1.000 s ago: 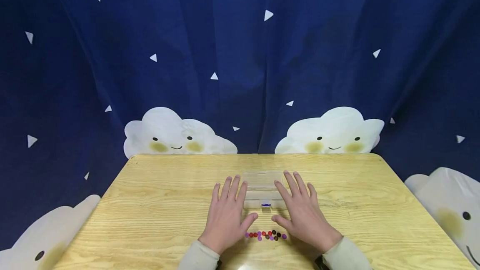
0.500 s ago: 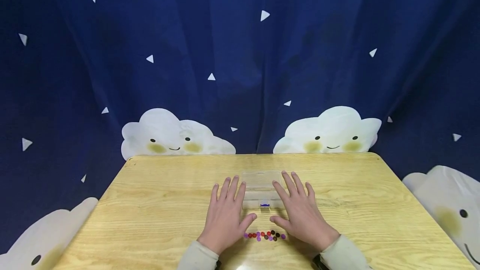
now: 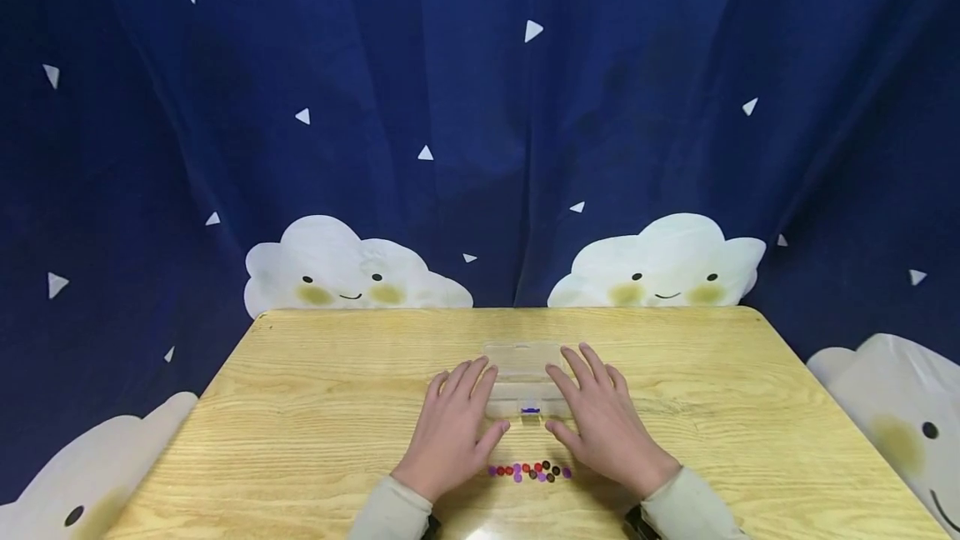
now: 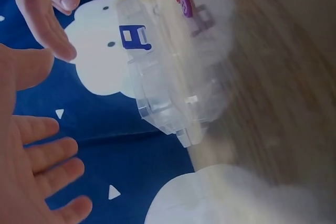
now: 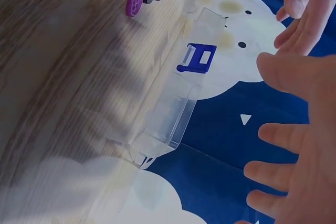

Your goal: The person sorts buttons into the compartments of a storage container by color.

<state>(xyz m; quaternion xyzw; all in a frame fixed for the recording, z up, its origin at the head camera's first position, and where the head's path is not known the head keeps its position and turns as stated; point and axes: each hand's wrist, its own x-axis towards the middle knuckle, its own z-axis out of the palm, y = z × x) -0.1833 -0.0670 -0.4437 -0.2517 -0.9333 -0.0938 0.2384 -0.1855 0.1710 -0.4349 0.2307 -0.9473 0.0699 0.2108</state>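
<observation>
A clear plastic box [image 3: 510, 394] stands mid-table with its lid [image 3: 522, 358] swung back. A blue latch [image 3: 530, 411] marks its front side, also plain in the left wrist view as a blue clip [image 4: 135, 37]. Nearer the person lies a short strip of small round buttons [image 3: 517, 468] in purple, red and black. The right wrist view shows holes in a purple button [image 5: 134, 3]. My left hand [image 3: 450, 440] is over the box's left side, fingers loosely bent and holding nothing. On the other side, my right hand [image 3: 611, 436] spreads relaxed fingers, also holding nothing.
The wooden table [image 3: 315, 407] reaches back to a dark blue curtain [image 3: 480, 107] printed with white clouds and triangles. Light sleeves [image 3: 393, 511] cover both forearms, and a dark band [image 3: 641, 523] sits at the right wrist.
The left hand's fingers have bent a little and shifted toward the box. The right hand's fingers have moved slightly. Box and buttons stay where they were.
</observation>
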